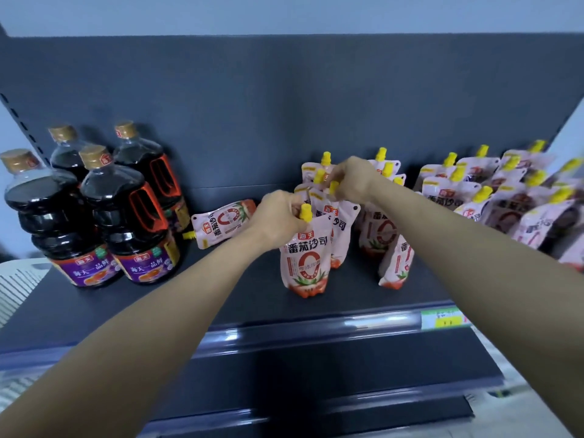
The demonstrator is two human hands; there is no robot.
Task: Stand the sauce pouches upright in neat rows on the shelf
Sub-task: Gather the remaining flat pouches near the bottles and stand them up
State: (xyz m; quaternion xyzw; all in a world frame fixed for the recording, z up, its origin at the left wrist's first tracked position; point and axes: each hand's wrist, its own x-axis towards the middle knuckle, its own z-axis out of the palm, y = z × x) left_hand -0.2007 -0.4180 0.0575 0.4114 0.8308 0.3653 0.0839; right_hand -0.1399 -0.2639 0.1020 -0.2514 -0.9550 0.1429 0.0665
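- Our left hand point(278, 216) grips the top of the front pouch point(308, 260), fingers curled beside its yellow spout. The pouch stands upright on the shelf point(252, 298), at the head of a short row.
- Our right hand point(350, 180) curls round the top of the second pouch point(343, 235), touching the first at its one o'clock.
- The pouches are soft and narrow-footed. If we let go unevenly, we judge the front one could tip toward six o'clock and over the shelf lip.
- The leaning pouch point(396, 263) at three o'clock tilts already, and a brush from our right forearm could flatten it and the ones behind it.
- The fallen pouch point(221, 224) lies flat at ten o'clock, beside the soy sauce bottles point(94, 210). It is not yet stood up, and a hasty reach for it could drag the row askew.
- The crowded pouches point(505, 200) at two o'clock lean on each other, so one shove there may topple several.
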